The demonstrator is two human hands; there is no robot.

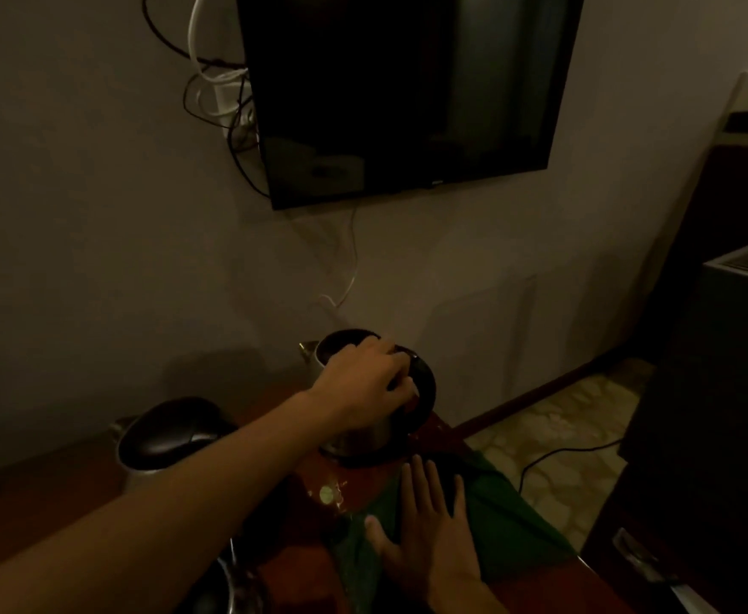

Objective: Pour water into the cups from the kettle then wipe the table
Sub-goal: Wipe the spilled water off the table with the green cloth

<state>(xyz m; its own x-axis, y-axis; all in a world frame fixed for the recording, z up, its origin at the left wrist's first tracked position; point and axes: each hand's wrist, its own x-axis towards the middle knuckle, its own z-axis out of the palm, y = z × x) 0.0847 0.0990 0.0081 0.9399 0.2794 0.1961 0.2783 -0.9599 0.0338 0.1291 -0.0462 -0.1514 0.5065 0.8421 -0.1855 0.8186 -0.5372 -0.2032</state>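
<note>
Dim room, so much of this is guesswork at the edges. At the lower left of the frame a second kettle (166,436) stands on the table (40,498), lid down, untouched. Along the bottom edge, left of centre, something rimmed and shiny (230,582) shows; it may be a cup, but it is cut off and too dark to say.

From the lower left the left hand (365,383) reaches up and rightward to the middle of the frame, where it sits on top of the kettle (363,432), fingers curled around the dark handle at the kettle's right side. The grip looks closed on the handle. The kettle stands upright on its base, spout (306,347) pointing toward the upper left, handle to the right, so its long line runs across the hand's reach.

Below it, lower centre, the right hand (425,534) lies flat with fingers spread, pressing a green cloth (509,525) on the table, fingertips pointing at the kettle's base and nearly touching it. A wet gleam (330,494) lies just left of the cloth.

I'd judge the lift belongs to the left hand, clearing the spot for wiping. Water in any cup cannot be seen.
</note>
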